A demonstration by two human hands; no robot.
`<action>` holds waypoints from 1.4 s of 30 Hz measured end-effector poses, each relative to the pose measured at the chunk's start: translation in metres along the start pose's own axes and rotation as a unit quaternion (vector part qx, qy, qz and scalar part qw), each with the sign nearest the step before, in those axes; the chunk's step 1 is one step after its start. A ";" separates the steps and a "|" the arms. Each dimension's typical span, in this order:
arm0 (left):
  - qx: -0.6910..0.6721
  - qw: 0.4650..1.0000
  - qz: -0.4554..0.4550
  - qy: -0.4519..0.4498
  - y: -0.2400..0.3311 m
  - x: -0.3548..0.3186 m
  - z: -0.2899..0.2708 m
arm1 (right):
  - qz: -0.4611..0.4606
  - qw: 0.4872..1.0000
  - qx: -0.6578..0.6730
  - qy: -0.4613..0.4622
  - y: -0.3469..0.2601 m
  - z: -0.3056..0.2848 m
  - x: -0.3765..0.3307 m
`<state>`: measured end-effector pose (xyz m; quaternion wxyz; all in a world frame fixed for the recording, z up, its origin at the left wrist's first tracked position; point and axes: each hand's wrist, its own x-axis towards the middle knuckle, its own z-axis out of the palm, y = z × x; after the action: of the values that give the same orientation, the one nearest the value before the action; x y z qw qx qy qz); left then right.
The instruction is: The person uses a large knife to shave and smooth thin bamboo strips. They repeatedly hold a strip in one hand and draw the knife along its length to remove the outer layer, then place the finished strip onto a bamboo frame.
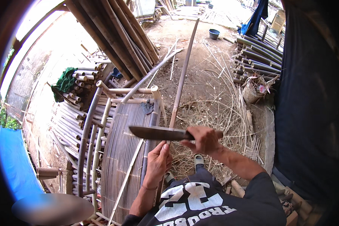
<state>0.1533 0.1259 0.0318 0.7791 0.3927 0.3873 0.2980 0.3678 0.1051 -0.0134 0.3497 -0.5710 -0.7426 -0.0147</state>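
Observation:
A long bamboo strip [183, 73] rises from my lap toward the far ground, almost upright in view. My left hand [158, 160] grips its lower end, thumb pressed against it. My right hand [204, 140] is closed on the handle of a broad dark knife [156, 133]. The blade points left and lies across the strip just above my left hand, touching it. My dark printed shirt fills the lower middle.
A bamboo frame with a slatted woven panel [120, 158] stands to my left. Stacked bamboo poles [113, 34] lean behind it, with more poles [258, 56] at right. Shavings [218, 109] litter the dirt ground. A dark tarp [312, 94] hangs at right, near a blue basin [214, 34].

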 end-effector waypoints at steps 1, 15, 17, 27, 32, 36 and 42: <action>-0.009 1.000 0.022 0.003 0.003 -0.001 0.007 | 0.031 1.000 -0.004 0.000 0.003 -0.006 0.005; 0.081 0.995 0.048 0.016 -0.019 -0.007 0.002 | 0.076 0.996 0.035 -0.027 0.010 -0.004 -0.010; 0.146 0.985 0.083 0.028 -0.021 -0.008 0.001 | 0.166 0.985 0.042 -0.035 0.028 -0.006 0.000; 0.052 0.999 -0.009 0.010 -0.023 -0.026 0.004 | 0.226 0.973 -0.004 -0.040 0.056 -0.010 0.002; 0.037 0.999 -0.022 -0.005 -0.032 -0.043 -0.014 | 0.187 0.981 -0.044 -0.023 0.073 -0.007 -0.003; 0.038 0.996 -0.080 -0.017 -0.041 -0.077 -0.031 | 0.299 0.952 -0.058 -0.017 0.116 -0.034 0.008; 0.126 0.988 -0.089 -0.021 -0.072 -0.156 -0.102 | 0.339 0.938 -0.071 0.021 0.195 -0.089 0.001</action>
<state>-0.0027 0.0081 -0.0109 0.7550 0.4576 0.4387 0.1676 0.5802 0.1360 -0.0194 0.3081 -0.8119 -0.4943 0.0404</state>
